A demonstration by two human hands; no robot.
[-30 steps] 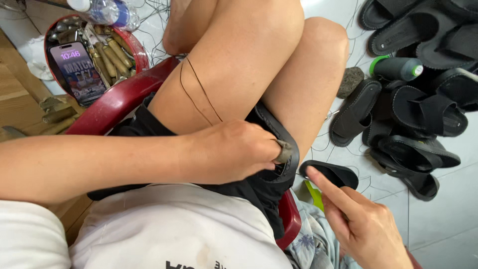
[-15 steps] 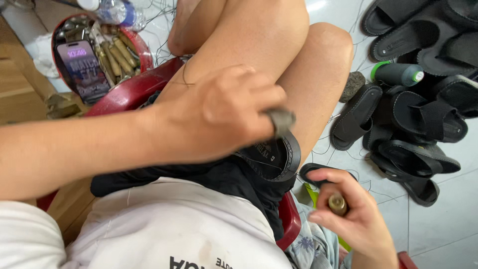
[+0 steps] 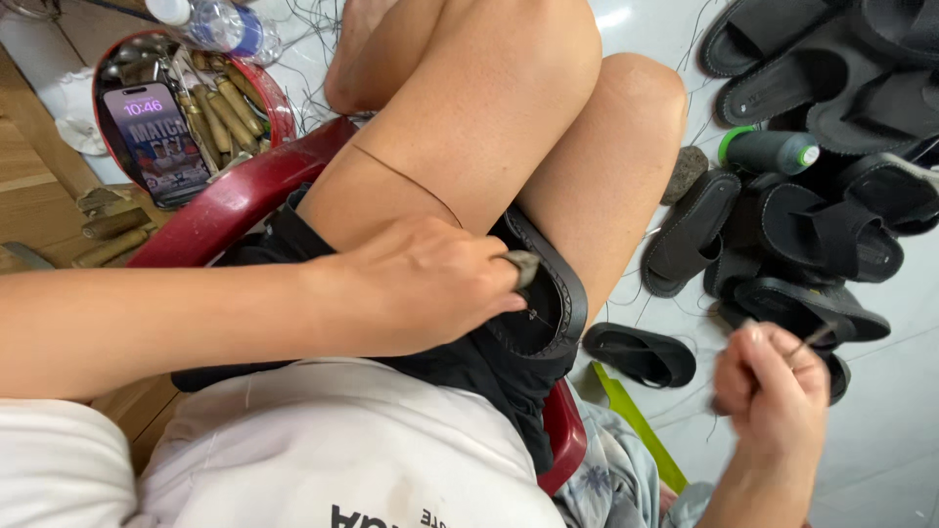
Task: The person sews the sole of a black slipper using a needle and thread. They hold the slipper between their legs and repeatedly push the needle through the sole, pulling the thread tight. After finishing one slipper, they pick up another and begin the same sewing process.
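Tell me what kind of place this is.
Likely a small home workshop for hand-stitching sandals: a pile of black sandals on the tiled floor, a sole held on the lap by the left hand, and a red tool tray.

Lit phone screen [image 3: 156,142] (red tray [image 3: 279,117])

A small floor-level sandal-making workshop; black sandals [image 3: 782,225] lie heaped on pale tiles [image 3: 880,430]. A red tin of wooden-handled tools [image 3: 220,108] sits nearby; loose thread scraps [image 3: 313,39] litter the floor.

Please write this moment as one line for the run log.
left hand: presses black sandal sole on lap | right hand: holds thin tool, raised | sandal pile: floor
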